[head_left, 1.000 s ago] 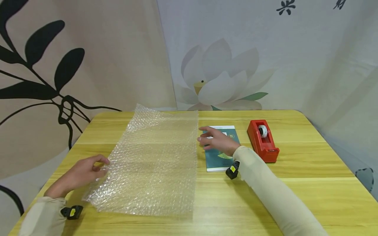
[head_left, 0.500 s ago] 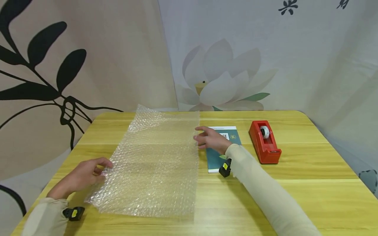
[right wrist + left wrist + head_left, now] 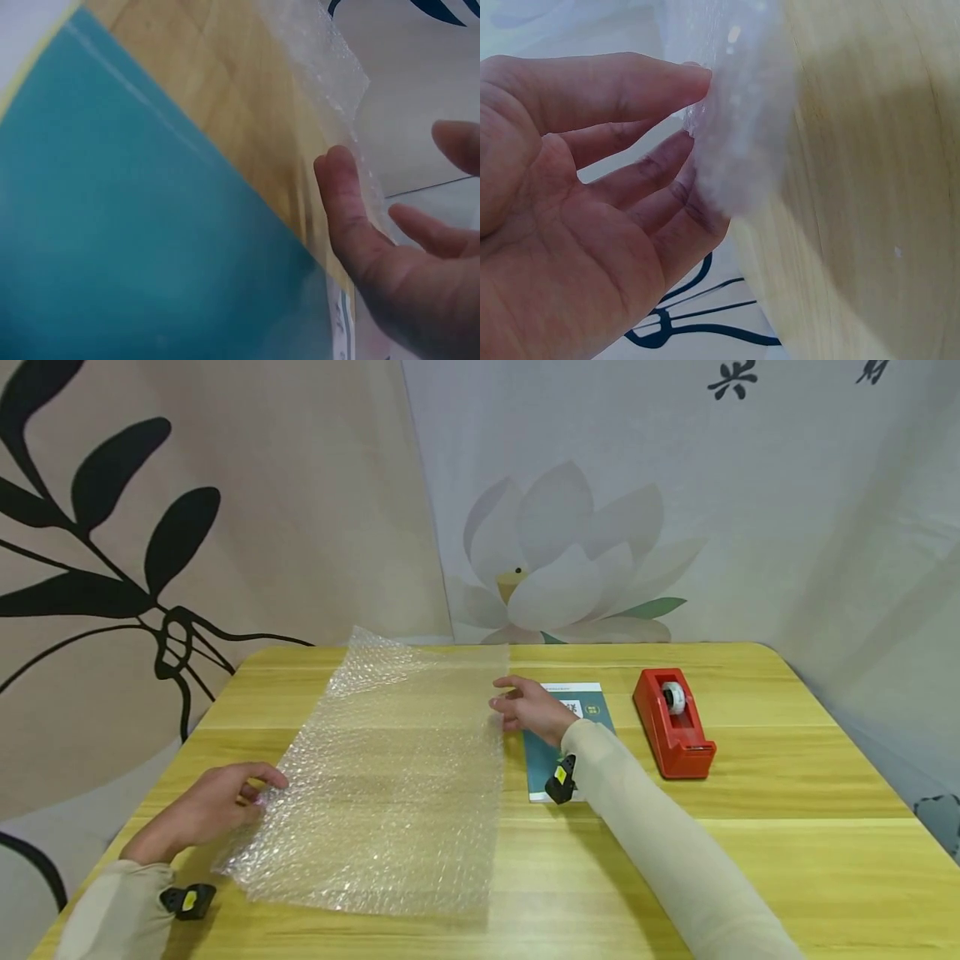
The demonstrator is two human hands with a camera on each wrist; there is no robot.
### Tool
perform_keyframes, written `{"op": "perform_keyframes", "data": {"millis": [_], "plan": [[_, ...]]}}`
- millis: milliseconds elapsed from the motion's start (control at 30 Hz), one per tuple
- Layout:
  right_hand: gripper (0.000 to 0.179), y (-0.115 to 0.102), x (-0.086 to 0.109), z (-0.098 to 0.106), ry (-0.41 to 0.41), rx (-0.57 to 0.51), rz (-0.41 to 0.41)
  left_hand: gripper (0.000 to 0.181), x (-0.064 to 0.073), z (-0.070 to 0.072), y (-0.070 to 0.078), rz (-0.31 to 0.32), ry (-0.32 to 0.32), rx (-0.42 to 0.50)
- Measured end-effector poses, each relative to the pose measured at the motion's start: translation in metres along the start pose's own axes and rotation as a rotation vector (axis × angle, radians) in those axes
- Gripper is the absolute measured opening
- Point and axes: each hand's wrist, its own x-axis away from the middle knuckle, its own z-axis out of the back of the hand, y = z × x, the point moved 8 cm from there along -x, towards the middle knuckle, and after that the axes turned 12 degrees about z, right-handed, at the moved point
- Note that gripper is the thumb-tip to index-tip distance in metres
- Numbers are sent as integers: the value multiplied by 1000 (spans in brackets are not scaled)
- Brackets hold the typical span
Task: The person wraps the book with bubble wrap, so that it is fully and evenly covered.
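Note:
A clear sheet of bubble wrap (image 3: 390, 777) lies spread on the table, its far left corner raised. At its left edge, my left hand (image 3: 213, 806) holds the sheet; in the left wrist view the wrap's edge (image 3: 739, 112) sits between thumb and fingers. My right hand (image 3: 531, 708) hovers at the opposite edge, in front of a teal book (image 3: 543, 768) that it partly covers. Its fingers (image 3: 345, 195) are spread apart in the right wrist view, with the wrap close behind them and nothing gripped.
A red tape dispenser (image 3: 675, 727) with a small roll of tape stands right of the book. The wooden table (image 3: 787, 877) reaches back to a printed cloth backdrop (image 3: 787, 527).
My right hand has moved a little left, off part of the book and up to the wrap's right edge. The left hand stays at the left edge, almost still.

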Motion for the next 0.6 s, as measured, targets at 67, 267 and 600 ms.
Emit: {"op": "perform_keyframes", "data": {"millis": [67,267,600], "plan": [[57,2,-2,1,12,3,-1,40,-2,1,0,4,-1,1],[53,5,-4,-1,40,35,19,37,-5,4,-3,4,10,-15],[44,2,0,-1,87,209,51,35,-11,18,-10,-31,62,-87]]}}
